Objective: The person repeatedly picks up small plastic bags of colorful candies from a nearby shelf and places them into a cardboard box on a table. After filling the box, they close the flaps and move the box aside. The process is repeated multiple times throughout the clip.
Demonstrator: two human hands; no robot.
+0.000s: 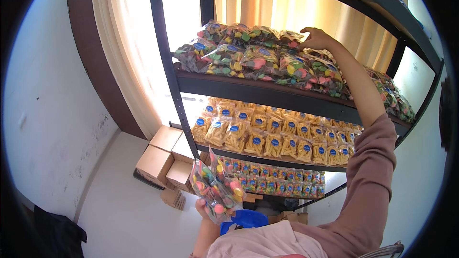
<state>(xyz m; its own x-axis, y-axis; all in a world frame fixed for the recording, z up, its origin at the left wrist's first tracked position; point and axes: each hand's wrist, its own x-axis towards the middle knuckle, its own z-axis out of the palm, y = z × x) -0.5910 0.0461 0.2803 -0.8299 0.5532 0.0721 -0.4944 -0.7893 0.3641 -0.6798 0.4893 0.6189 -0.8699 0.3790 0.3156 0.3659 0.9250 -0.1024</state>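
Note:
My left hand (202,208), low in the view, grips clear plastic bags of colourful round sweets (217,191). At least two bags are bunched there, covering most of its fingers. My right arm stretches up to the upper shelf (258,91) of a dark metal rack. There my right hand (317,39) hovers by the back row, thumb and finger spread, beside a bag of pink, yellow and dark sweets (291,39); whether it touches that bag is unclear. In front sits a row of similar labelled bags (260,59), lying tilted against one another.
Below are a shelf of pale stick-snack bags (254,143) with blue labels and a shelf of small multicoloured bags (267,182). Cardboard boxes (156,161) stand left of the rack's upright post (168,43). Something blue (247,218) is near my body. Curtains (244,0) hang behind.

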